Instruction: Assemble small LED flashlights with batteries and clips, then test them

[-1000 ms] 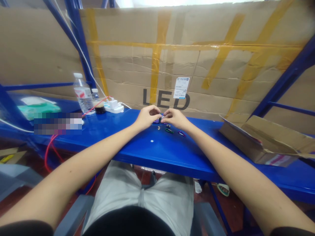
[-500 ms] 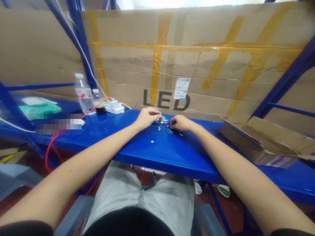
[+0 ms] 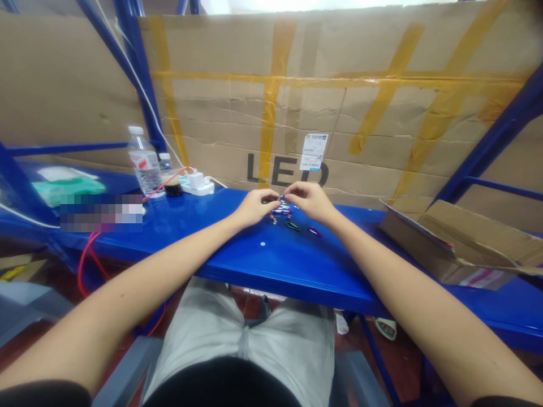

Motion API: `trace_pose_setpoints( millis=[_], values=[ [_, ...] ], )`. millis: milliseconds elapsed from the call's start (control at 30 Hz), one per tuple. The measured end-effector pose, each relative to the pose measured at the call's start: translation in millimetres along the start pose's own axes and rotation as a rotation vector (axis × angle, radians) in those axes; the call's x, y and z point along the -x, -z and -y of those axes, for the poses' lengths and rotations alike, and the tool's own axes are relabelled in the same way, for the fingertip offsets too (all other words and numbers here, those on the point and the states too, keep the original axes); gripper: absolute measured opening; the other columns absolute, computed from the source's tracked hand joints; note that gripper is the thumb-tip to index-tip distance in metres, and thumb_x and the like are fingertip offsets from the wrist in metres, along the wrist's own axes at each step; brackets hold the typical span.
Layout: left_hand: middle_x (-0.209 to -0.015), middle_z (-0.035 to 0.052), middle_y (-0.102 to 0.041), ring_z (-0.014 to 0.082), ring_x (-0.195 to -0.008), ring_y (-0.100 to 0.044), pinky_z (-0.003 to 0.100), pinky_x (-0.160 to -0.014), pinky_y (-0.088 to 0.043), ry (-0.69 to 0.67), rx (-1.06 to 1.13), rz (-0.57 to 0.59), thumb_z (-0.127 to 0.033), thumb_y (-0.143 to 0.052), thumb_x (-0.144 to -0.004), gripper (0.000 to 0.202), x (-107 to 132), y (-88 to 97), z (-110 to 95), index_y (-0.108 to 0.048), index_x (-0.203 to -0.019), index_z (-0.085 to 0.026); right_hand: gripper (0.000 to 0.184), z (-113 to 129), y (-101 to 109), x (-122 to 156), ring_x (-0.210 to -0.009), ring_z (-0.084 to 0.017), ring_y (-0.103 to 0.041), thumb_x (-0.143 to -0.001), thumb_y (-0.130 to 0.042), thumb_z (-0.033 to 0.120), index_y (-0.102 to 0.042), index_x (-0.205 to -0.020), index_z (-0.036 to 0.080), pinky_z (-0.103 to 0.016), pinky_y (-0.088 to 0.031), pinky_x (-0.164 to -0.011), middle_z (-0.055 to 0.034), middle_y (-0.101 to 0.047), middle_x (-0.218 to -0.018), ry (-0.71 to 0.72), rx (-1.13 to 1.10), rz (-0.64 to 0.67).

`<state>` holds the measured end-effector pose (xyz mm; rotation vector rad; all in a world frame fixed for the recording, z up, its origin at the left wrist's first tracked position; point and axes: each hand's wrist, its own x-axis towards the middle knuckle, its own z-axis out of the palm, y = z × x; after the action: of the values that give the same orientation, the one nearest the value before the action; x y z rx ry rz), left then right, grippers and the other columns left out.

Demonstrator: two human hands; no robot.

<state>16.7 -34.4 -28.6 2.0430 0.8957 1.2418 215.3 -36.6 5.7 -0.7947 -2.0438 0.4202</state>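
My left hand (image 3: 255, 207) is closed in a pinch around a small green cylinder (image 3: 265, 202), mostly hidden by the fingers. My right hand (image 3: 311, 201) meets it fingertip to fingertip, pinching a tiny dark or silvery piece (image 3: 283, 196) at the cylinder's end; its kind is too small to tell. Below the hands lie several shiny purple and silver cylinders (image 3: 282, 211). A green carabiner (image 3: 292, 226) and a purple carabiner (image 3: 314, 232) rest closer to me. A small coppery metal part (image 3: 274, 221) stands near the left fingers.
The blue table (image 3: 254, 265) has a white dot (image 3: 262, 244) on it. At right sits an open cardboard box (image 3: 441, 243). A water bottle (image 3: 144, 161), a small dark-liquid bottle (image 3: 172, 181) and a power strip (image 3: 197, 185) stand at left. A large taped carton (image 3: 220, 124) walls the back.
My right hand has risen from the table beside the carabiners and moved left to meet my left hand. The green cylinder, upright before, is now tilted and largely covered by fingers.
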Motion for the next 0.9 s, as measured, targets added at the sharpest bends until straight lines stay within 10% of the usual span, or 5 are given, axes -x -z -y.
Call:
trace_pose_setpoints(
  millis=[667, 900],
  values=[
    [-0.083, 0.0051, -0.065, 0.0195, -0.080, -0.059, 0.032, -0.077, -0.044, -0.124, -0.421, 0.068, -0.041, -0.032, -0.102, 0.041, 5, -1.2, -2, -0.057, -0.080, -0.017, 0.011, -16, 0, 1, -0.074, -0.018, -0.063, -0.081, -0.059, 0.019, -0.070, -0.081, 0.018, -0.030, -0.045, -0.072, -0.0041, -0.072, -0.079, 0.087, 0.193, 0.082],
    [-0.093, 0.0060, -0.069, 0.0203, -0.087, -0.063, 0.032, -0.079, -0.046, -0.254, -0.531, 0.139, -0.030, -0.047, -0.095, 0.018, -25, 2.2, -9, -0.061, -0.093, -0.018, 0.019, -18, 11, 1, -0.071, -0.018, -0.060, -0.087, -0.054, 0.023, -0.069, -0.077, 0.017, -0.029, -0.042, -0.069, -0.0041, -0.069, -0.072, 0.059, 0.291, 0.082]
  ],
)
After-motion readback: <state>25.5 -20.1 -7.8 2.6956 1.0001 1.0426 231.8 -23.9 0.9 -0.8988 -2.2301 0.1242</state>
